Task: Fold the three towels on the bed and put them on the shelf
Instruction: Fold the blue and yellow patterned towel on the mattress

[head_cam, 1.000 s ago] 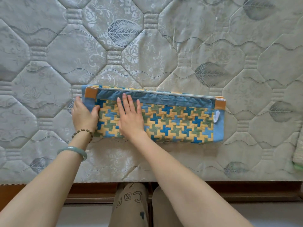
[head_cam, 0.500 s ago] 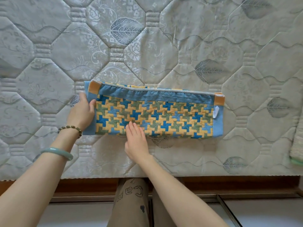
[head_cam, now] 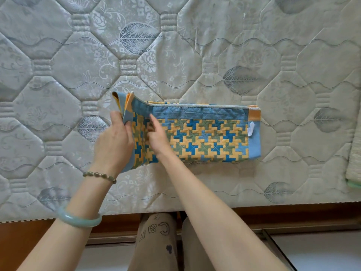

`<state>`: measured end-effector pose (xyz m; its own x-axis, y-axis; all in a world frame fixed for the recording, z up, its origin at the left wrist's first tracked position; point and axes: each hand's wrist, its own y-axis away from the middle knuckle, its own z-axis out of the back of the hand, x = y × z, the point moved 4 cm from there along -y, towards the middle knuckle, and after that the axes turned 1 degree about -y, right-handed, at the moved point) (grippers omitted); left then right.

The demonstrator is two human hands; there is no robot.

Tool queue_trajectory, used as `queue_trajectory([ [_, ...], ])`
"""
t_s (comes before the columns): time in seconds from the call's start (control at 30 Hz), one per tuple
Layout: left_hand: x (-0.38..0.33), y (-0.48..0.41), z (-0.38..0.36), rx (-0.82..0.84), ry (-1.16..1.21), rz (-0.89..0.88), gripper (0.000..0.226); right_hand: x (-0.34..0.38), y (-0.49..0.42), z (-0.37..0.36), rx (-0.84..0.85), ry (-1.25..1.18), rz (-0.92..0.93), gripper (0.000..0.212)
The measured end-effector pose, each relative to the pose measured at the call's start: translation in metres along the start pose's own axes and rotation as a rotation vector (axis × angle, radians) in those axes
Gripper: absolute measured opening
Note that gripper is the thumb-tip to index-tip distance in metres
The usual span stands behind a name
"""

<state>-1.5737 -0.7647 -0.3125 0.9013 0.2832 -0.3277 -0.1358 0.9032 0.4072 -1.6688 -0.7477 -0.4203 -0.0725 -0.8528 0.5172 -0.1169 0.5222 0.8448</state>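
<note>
At the bottom of the frame, a person's trousered legs (head_cam: pixel 156 241) stand against the wooden bed frame (head_cam: pixel 293 214), with two bare forearms reaching up over the mattress edge. A jade-green bangle (head_cam: pixel 78 220) and a bead bracelet (head_cam: pixel 99 176) ring the left wrist. At center, the left hand (head_cam: pixel 113 145) pinches the raised left end of a folded patchwork towel (head_cam: pixel 205 137) between thumb and fingers, that end curling up off the bed. Just beside it, the right hand (head_cam: pixel 156 135) lies on the towel, fingers loosely together and pressing the fabric. The towel's long axis runs left to right across the quilted mattress (head_cam: pixel 175 55), its right end flat. A pale towel edge (head_cam: pixel 354 169) shows at the right frame border, well apart. Bare mattress lies open above and to both sides.
</note>
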Motion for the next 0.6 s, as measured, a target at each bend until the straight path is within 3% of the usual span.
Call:
queue_trajectory([
  [0.27,-0.026,0.011,-0.018,-0.024,-0.001,-0.081,0.021,-0.072,0.059,0.018,-0.008,-0.169,-0.233,0.058],
  [0.4,-0.053,0.014,-0.038,0.02,0.018,-0.129,0.021,-0.023,0.053,0.067,-0.08,-0.164,-0.045,0.03],
  [0.5,-0.071,0.013,-0.068,0.127,0.091,-0.151,0.033,0.011,0.053,0.096,-0.001,-0.32,0.015,0.028],
  [0.6,-0.078,0.016,-0.096,0.228,0.154,-0.228,0.039,0.012,0.042,0.111,-0.043,-0.124,0.05,0.014],
])
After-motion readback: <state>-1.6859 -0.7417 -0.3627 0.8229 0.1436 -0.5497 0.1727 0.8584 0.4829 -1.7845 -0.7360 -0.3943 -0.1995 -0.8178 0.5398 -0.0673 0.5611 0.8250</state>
